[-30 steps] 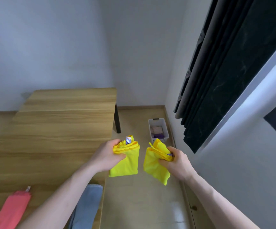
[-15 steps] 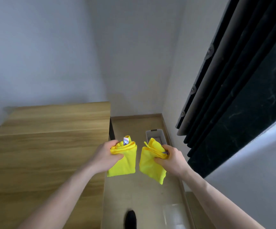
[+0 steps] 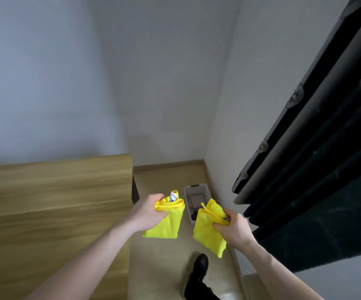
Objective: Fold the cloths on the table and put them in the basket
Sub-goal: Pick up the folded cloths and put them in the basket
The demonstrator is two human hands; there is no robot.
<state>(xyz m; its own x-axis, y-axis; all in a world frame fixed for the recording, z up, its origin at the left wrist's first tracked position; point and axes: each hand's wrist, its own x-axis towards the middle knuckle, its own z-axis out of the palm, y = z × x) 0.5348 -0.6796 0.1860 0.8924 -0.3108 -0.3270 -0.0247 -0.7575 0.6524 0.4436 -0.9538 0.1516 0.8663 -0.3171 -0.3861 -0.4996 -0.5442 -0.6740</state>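
The left hand (image 3: pixel 148 213) is gripping the bunched top edge of a folded yellow cloth (image 3: pixel 166 221), its grip closed round the fabric so that the rest is hanging straight down over the floor, just past the edge of the wooden surface (image 3: pixel 54 202). A small white and blue label (image 3: pixel 173 195) is sticking up from the top of this cloth (its print is too small to read). The right hand (image 3: pixel 233 229) is holding a second yellow cloth (image 3: pixel 208 230) in the same way, grip tight on the gathered upper edge, with the lower part drooping at a slant toward the person. The two cloths are hanging side by side, near each other but apart. Between and beyond them, the basket (image 3: pixel 196 188) is sitting on the floor (image 3: pixel 164 267) beside the wall, a pale rectangular bin with some dark and light cloth already lying inside; the right-hand cloth is covering its near corner from this view. A black shoe (image 3: pixel 200 265) is showing on the floor below the hands. Dark curtains (image 3: pixel 315 169) are hanging along the right side.
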